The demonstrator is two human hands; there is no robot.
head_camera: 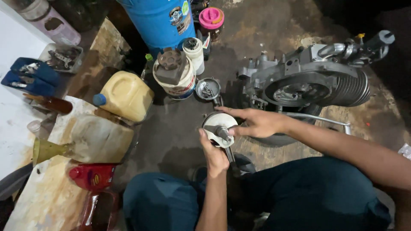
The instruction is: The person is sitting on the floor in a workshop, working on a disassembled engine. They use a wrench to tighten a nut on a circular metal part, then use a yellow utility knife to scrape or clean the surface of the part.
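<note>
The left hand [215,156] holds a round metal disc [216,126] from below, grip clenched; the right hand [257,123] pinches what looks like its centre shaft [223,134], beside the engine [308,83].

Dim overall – light falls on the centre, corners sink into shadow – with wide-angle bending at the edges.

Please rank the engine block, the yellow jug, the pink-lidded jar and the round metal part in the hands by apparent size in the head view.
1. engine block
2. yellow jug
3. round metal part, nearer the camera, so unsure
4. pink-lidded jar, farther off, so unsure
</note>
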